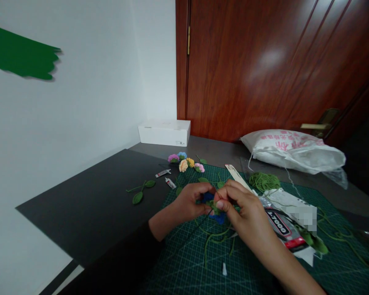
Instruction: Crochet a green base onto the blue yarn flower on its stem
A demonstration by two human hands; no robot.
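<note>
A blue crocheted flower (217, 218) with a green base is held between my two hands, above the green cutting mat (184, 250). My left hand (192, 200) grips its left side, thumb below and fingers curled behind. At the green base, the thumb and forefinger of my right hand (244, 205) are pinched together, with a thin strand rising near the fingertips. Fingers cover much of the flower. Loose green yarn ends (217, 237) trail on the mat below. A small white cap (224, 269) lies nearer to me.
Several finished crocheted flowers (183, 165) lie beyond my hands. Left are two small glue tubes (170, 182) and green leaves (137, 198). Right are a yarn bundle (264, 180), a ruler (238, 176) and a glue package (278, 223). A white box (164, 133) and plastic sack (292, 147) stand behind.
</note>
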